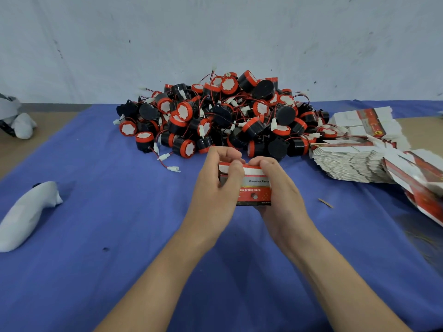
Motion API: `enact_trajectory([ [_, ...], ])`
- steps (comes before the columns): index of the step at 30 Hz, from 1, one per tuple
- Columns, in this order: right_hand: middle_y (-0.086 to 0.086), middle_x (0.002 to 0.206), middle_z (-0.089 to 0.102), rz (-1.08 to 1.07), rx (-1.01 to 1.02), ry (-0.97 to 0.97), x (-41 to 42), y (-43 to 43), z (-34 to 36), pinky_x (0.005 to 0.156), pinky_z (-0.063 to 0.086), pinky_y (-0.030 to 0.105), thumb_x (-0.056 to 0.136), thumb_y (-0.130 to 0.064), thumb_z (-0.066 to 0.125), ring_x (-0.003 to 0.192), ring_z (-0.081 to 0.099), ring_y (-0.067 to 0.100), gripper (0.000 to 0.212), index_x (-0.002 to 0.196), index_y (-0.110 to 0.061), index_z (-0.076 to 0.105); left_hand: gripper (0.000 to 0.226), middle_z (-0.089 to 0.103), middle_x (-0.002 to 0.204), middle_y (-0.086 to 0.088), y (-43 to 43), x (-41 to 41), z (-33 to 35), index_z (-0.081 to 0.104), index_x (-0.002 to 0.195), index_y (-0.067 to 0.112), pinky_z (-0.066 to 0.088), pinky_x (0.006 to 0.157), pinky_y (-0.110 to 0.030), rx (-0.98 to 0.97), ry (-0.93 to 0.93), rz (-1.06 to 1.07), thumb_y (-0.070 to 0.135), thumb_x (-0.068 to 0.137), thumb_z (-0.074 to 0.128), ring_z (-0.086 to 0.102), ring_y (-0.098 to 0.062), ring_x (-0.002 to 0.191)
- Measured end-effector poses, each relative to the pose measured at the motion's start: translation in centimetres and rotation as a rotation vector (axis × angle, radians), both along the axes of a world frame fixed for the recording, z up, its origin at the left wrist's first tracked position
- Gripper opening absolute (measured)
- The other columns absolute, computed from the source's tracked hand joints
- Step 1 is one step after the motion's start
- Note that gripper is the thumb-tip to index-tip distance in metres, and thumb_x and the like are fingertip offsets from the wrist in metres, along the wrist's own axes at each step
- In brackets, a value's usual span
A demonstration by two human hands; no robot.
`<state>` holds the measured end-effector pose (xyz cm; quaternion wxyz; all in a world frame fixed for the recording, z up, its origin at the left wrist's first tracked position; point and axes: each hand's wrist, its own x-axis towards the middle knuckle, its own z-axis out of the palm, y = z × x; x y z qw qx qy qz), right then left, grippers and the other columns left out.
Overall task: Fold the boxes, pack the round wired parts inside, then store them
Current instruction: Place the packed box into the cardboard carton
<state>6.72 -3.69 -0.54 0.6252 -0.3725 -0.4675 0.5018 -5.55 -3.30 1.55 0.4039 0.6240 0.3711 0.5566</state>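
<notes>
Over the middle of a blue cloth (96, 236) spread on a table, a person holds one small red and white box (255, 190) between two bare hands. The left hand (217, 188) grips the box's left end, fingers curled over the top edge and thumb lying across the near face. The right hand (279, 185) wraps the right end, fingers bent over the white top flap and palm cupping the side. Both grips are closed on the box, and the fingertips of the two hands almost meet on top. Both bare forearms reach forward from the lower edge of the view and converge on the box, whose printed front faces the person.

Just behind the hands, a large heap of round wired parts (215, 116) lies on the cloth against a pale wall (215, 32). The parts are black with red caps, and their thin wires end in white plugs. To the right of the heap sits a slumped stack of flat boxes (352, 164). A white bundle (26, 212) lies on the cloth well to the left. A small wooden sliver (325, 202) lies to the right of the hands.
</notes>
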Motion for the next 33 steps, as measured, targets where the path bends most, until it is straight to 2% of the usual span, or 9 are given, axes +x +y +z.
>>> enact_trajectory([
  [4, -0.006, 0.096, 0.071, -0.015, 0.023, -0.065, -0.1, -0.2, -0.3, 0.080, 0.057, 0.031, 0.101, -0.045, 0.046, 0.088, 0.066, 0.010, 0.028, 0.093, -0.033, 0.070, 0.016, 0.068, 0.092, 0.013, 0.1, -0.5, -0.2, 0.059, 0.099, 0.027, 0.055, 0.068, -0.017, -0.092, -0.008, -0.064, 0.024, 0.106, 0.045, 0.066, 0.000, 0.079],
  [8, -0.004, 0.093, 0.076, -0.047, -0.002, -0.030, -0.9, -0.4, -0.3, 0.076, 0.059, 0.026, 0.093, -0.057, 0.045, 0.085, 0.071, 0.011, 0.037, 0.087, -0.034, 0.074, 0.029, 0.067, 0.083, 0.008, -0.1, 0.0, -0.6, 0.059, 0.094, 0.016, 0.054, 0.064, -0.019, -0.036, -0.019, 0.033, 0.033, 0.107, 0.039, 0.065, -0.004, 0.075],
  [13, 0.001, 0.090, 0.077, -0.072, 0.001, -0.005, -1.9, -0.4, -0.4, 0.080, 0.061, 0.036, 0.089, -0.062, 0.046, 0.083, 0.074, 0.015, 0.040, 0.079, -0.036, 0.074, 0.056, 0.073, 0.070, 0.006, 0.0, 0.5, -0.2, 0.068, 0.070, 0.022, 0.050, 0.052, -0.014, -0.087, -0.199, 0.190, 0.045, 0.107, 0.033, 0.070, -0.005, 0.063],
  [16, 0.000, 0.089, 0.078, -0.058, 0.006, -0.002, -2.1, -0.4, -0.4, 0.077, 0.061, 0.032, 0.087, -0.063, 0.046, 0.083, 0.074, 0.013, 0.040, 0.077, -0.038, 0.075, 0.065, 0.073, 0.068, 0.008, 0.0, 0.5, 0.0, 0.070, 0.059, 0.028, 0.049, 0.050, -0.011, -0.118, -0.258, 0.218, 0.047, 0.107, 0.030, 0.070, -0.003, 0.060],
  [20, -0.006, 0.100, 0.076, -0.038, 0.033, -0.103, -2.4, -1.0, -0.6, 0.080, 0.054, 0.022, 0.098, -0.063, 0.045, 0.092, 0.072, 0.009, 0.038, 0.096, -0.034, 0.069, 0.071, 0.073, 0.065, 0.004, 0.3, 0.0, 0.1, 0.072, 0.056, 0.027, 0.049, 0.048, -0.015, -0.209, -0.332, 0.282, 0.051, 0.106, 0.028, 0.069, -0.005, 0.057],
  [25, -0.013, 0.098, 0.072, -0.135, 0.129, -0.194, -2.9, -1.5, -0.8, 0.074, 0.052, 0.015, 0.106, -0.042, 0.045, 0.090, 0.070, 0.003, 0.020, 0.106, -0.033, 0.062, 0.067, 0.076, 0.075, 0.001, 0.6, -0.1, -0.1, 0.074, 0.063, 0.031, 0.055, 0.063, -0.033, -0.343, -0.333, 0.202, 0.055, 0.104, 0.027, 0.072, -0.011, 0.066],
  [27, -0.015, 0.092, 0.072, -0.193, 0.139, -0.151, -2.6, -1.1, -0.4, 0.071, 0.052, 0.016, 0.109, -0.033, 0.042, 0.085, 0.068, 0.000, 0.022, 0.105, -0.029, 0.064, 0.046, 0.075, 0.084, 0.004, 0.1, 0.3, -0.3, 0.072, 0.079, 0.031, 0.055, 0.062, -0.025, -0.202, -0.248, 0.168, 0.049, 0.102, 0.036, 0.072, -0.011, 0.075],
  [29, -0.014, 0.091, 0.072, -0.196, 0.113, -0.079, -2.2, -0.9, 0.1, 0.075, 0.053, 0.024, 0.107, -0.037, 0.045, 0.085, 0.068, 0.002, 0.023, 0.099, -0.033, 0.067, 0.025, 0.070, 0.093, 0.013, -0.5, 0.7, -0.5, 0.063, 0.100, 0.031, 0.052, 0.063, -0.016, -0.031, -0.175, 0.118, 0.036, 0.098, 0.040, 0.069, -0.005, 0.083],
  [33, -0.009, 0.095, 0.073, -0.155, 0.055, 0.009, -1.9, -0.7, -0.1, 0.080, 0.054, 0.034, 0.104, -0.039, 0.048, 0.088, 0.069, 0.007, 0.025, 0.093, -0.037, 0.070, 0.019, 0.066, 0.099, 0.020, -0.7, 0.9, -1.1, 0.056, 0.109, 0.030, 0.053, 0.064, -0.015, 0.062, -0.147, 0.079, 0.029, 0.098, 0.039, 0.067, -0.003, 0.090],
])
